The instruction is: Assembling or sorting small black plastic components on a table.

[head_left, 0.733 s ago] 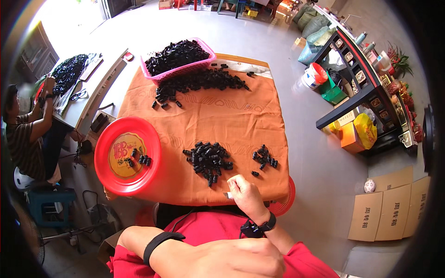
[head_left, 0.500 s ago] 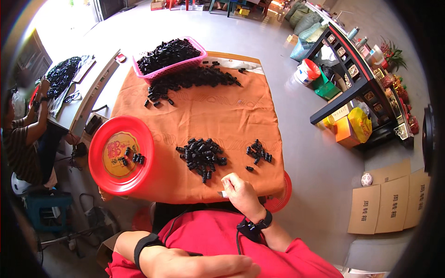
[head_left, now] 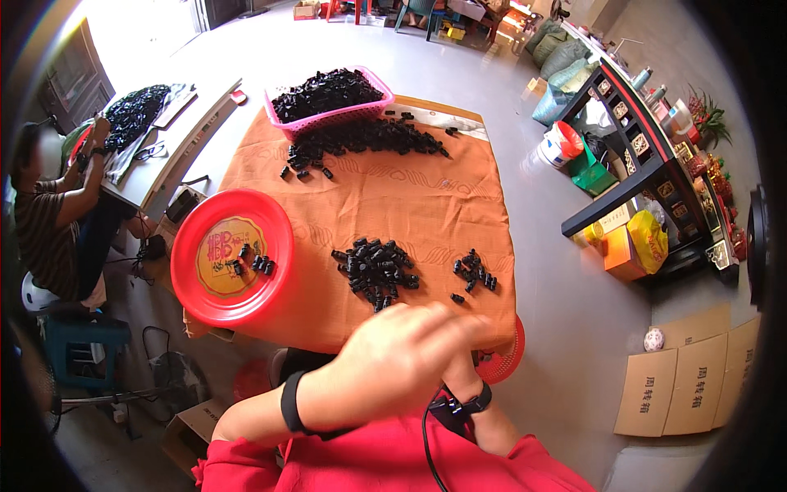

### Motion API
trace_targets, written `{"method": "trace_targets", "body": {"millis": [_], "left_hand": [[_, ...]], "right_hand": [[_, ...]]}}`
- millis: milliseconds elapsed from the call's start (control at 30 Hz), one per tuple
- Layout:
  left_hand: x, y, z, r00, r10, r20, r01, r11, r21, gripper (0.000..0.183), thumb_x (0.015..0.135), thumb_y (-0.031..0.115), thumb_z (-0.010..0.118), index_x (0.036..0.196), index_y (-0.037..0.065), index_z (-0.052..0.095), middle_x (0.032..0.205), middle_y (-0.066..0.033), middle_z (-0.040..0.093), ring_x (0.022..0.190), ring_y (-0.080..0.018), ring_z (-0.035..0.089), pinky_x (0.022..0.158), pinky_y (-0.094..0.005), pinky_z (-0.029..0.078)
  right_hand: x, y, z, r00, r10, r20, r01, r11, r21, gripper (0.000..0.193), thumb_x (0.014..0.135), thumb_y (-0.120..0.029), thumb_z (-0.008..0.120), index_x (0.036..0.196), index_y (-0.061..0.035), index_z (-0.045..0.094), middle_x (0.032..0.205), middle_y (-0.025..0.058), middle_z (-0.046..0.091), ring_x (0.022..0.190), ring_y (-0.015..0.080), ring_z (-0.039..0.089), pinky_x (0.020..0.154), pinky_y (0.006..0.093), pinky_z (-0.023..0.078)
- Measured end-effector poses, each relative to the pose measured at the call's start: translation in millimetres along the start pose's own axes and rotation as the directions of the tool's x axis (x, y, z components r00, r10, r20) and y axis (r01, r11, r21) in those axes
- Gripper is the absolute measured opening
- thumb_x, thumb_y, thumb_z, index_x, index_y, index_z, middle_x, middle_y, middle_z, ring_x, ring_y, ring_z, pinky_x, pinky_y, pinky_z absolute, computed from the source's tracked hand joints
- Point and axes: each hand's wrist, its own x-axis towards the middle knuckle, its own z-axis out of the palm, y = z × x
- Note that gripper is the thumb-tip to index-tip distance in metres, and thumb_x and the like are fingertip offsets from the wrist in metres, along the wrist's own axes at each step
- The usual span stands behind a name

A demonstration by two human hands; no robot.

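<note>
My left hand [head_left: 398, 353], with a black band at its wrist, reaches across in front of my body, its fingers blurred by motion. Behind it is my right hand [head_left: 463, 373], with a dark strap and cabled device at the wrist; its fingers are hidden. Just beyond the hands, a heap of small black cylindrical parts [head_left: 375, 269] lies on the orange tablecloth [head_left: 393, 197]. To its right is a smaller group of the same black parts [head_left: 473, 269]. A round red plastic tray [head_left: 193, 283] on the left holds several black parts.
A pink basket [head_left: 328, 123] full of black parts stands at the table's far side, with loose parts [head_left: 369, 139] spilled before it. A red stool [head_left: 504, 361] shows by the near right corner. A person [head_left: 61, 213] works at a white table on the left. Cardboard [head_left: 689, 389] leans right.
My left hand has risen from the lower edge and now covers my right hand's fingers. Earlier the right hand pinched a small white thing with a dark tip. The whole view has shifted slightly.
</note>
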Motion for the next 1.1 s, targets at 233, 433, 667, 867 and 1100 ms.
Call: {"method": "trace_targets", "body": {"millis": [233, 433, 667, 867, 1100], "left_hand": [[-72, -94, 48, 0.91, -0.412, 0.039, 0.371, 0.853, 0.367, 0.039, 0.085, 0.013, 0.068, 0.123, 0.006, 0.062, 0.112, -0.0147, 0.061, 0.108, -0.0342, 0.058, 0.094, -0.0442, 0.047], [-87, -126, 70, 0.888, -0.458, 0.037, 0.38, 0.777, 0.503, 0.046, 0.088, 0.022, 0.066, 0.132, 0.011, 0.06, 0.139, -0.0143, 0.054, 0.134, -0.0355, 0.043, 0.112, -0.0482, 0.032], [-95, -127, 72, 0.901, -0.433, 0.023, 0.355, 0.768, 0.533, 0.033, 0.089, 0.017, 0.063, 0.121, 0.012, 0.067, 0.127, -0.0093, 0.061, 0.122, -0.0294, 0.052, 0.104, -0.0429, 0.039], [-92, -128, 65, 0.923, -0.385, 0.001, 0.322, 0.774, 0.545, 0.021, 0.086, 0.015, 0.063, 0.107, 0.014, 0.068, 0.113, -0.0038, 0.065, 0.108, -0.0245, 0.058, 0.092, -0.0395, 0.043], [-92, -121, 63, 0.934, -0.295, -0.203, 0.358, 0.8, 0.482, 0.012, 0.082, 0.009, 0.069, 0.095, 0.011, 0.068, 0.103, -0.0055, 0.064, 0.099, -0.0278, 0.059, 0.088, -0.0424, 0.046]], "right_hand": [[-4, -14, -8, 0.858, 0.506, 0.089, -0.512, 0.857, 0.063, 0.017, 0.104, -0.015, 0.054, 0.097, -0.0007, 0.061, 0.07, 0.0002, 0.058, 0.06, 0.0064, 0.057, 0.055, 0.0237, 0.048], [-3, -31, -9, 0.845, 0.513, 0.149, -0.533, 0.83, 0.163, 0.018, 0.104, -0.016, 0.055, 0.098, -0.0006, 0.061, 0.07, -0.0004, 0.057, 0.06, 0.0057, 0.056, 0.058, 0.0241, 0.051], [-7, -33, -7, 0.852, 0.498, 0.162, -0.521, 0.835, 0.174, 0.018, 0.104, -0.017, 0.054, 0.099, -0.0007, 0.061, 0.069, -0.001, 0.057, 0.059, 0.0049, 0.054, 0.058, 0.0233, 0.05], [-5, -31, -4, 0.846, 0.503, 0.176, -0.532, 0.822, 0.203, 0.019, 0.105, -0.016, 0.053, 0.098, -0.0007, 0.061, 0.069, -0.0016, 0.055, 0.06, 0.005, 0.052, 0.058, 0.023, 0.049], [-4, -22, -11, 0.839, 0.521, 0.156, -0.543, 0.814, 0.204, 0.018, 0.104, -0.017, 0.054, 0.099, -0.0006, 0.06, 0.074, 0.0035, 0.062, 0.063, 0.0105, 0.063, 0.058, 0.0274, 0.053]]}}
